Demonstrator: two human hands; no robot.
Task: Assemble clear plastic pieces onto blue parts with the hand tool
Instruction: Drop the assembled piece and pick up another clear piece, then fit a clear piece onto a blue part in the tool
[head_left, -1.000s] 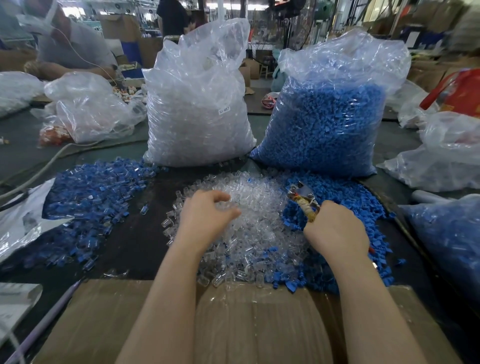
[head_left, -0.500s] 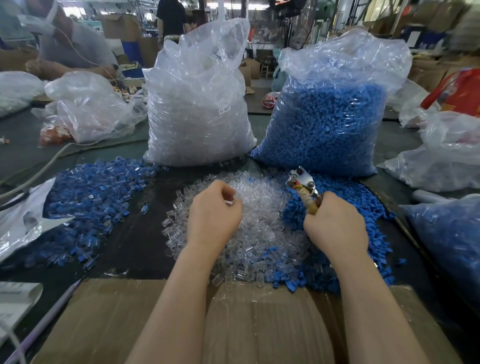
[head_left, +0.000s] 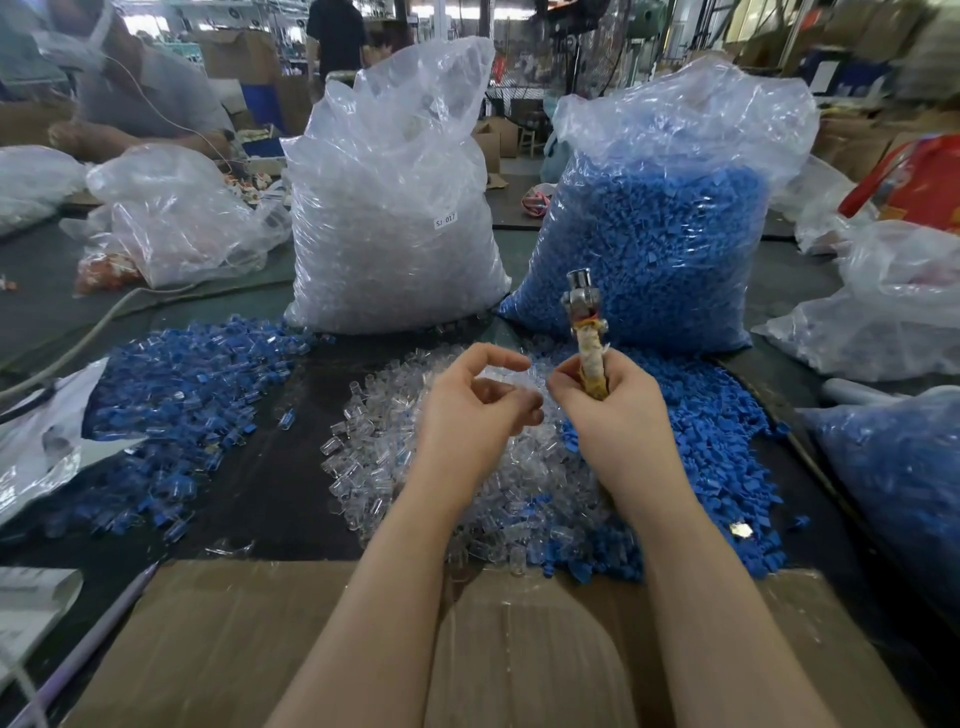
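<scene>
- The hand tool (head_left: 586, 332) stands nearly upright in the right hand (head_left: 613, 415). The right grip is closed around its wrapped handle; the metal head points up, in front of the bag of blue parts (head_left: 660, 234).
- The left hand (head_left: 467, 410) hovers just beside the right hand, above the loose clear pieces (head_left: 374, 452). Its fingers are curled with thumb and forefinger close together. Whether this grip pinches a clear piece cannot be told; the transparent plastic does not show against the pile.
- Loose blue parts (head_left: 727, 441) lie on the bench (head_left: 270, 467) to the right of the clear pile. Both piles touch and mix at their border.
- A heap of blue-and-clear items (head_left: 171, 395), likely finished assemblies, lies well apart to the left.
- The bag of clear pieces (head_left: 395, 208) stands behind the piles.
- Risk: a small clear piece may slip from a fingertip pinch and vanish into the pile.
- Risk: misaligned parts in the tool may crack or jam when squeezed.
- Risk: fingertips near the tool head may be nipped.
</scene>
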